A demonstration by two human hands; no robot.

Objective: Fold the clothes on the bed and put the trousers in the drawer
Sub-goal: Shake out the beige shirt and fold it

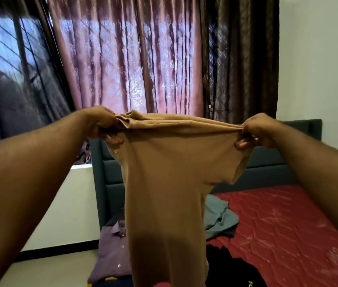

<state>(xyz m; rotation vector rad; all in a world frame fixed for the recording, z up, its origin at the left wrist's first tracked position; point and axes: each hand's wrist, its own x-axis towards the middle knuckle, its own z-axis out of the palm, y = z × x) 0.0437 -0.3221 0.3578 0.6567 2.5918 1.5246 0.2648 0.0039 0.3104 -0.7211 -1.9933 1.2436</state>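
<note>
We hold a tan polo shirt [164,183] up in the air in front of us, stretched between both hands above the bed [288,224]. Our left hand [99,123] grips the bunched collar end of the top edge, the fingers [114,139] curled under the cloth and the thumb side over it; a button of the placket shows just below them. Our right hand [257,129] pinches the other end of the top edge, its fingertips tucked under the fabric. The cloth runs taut between the two grips and the body of the shirt hangs straight down from them, with one short sleeve drooping below the right hand.

Behind the hanging shirt, on the red mattress, lie a purple button-up shirt [112,251] at the near left edge, a crumpled grey-green garment [219,218] further back, and a black garment [232,270] close to us.
</note>
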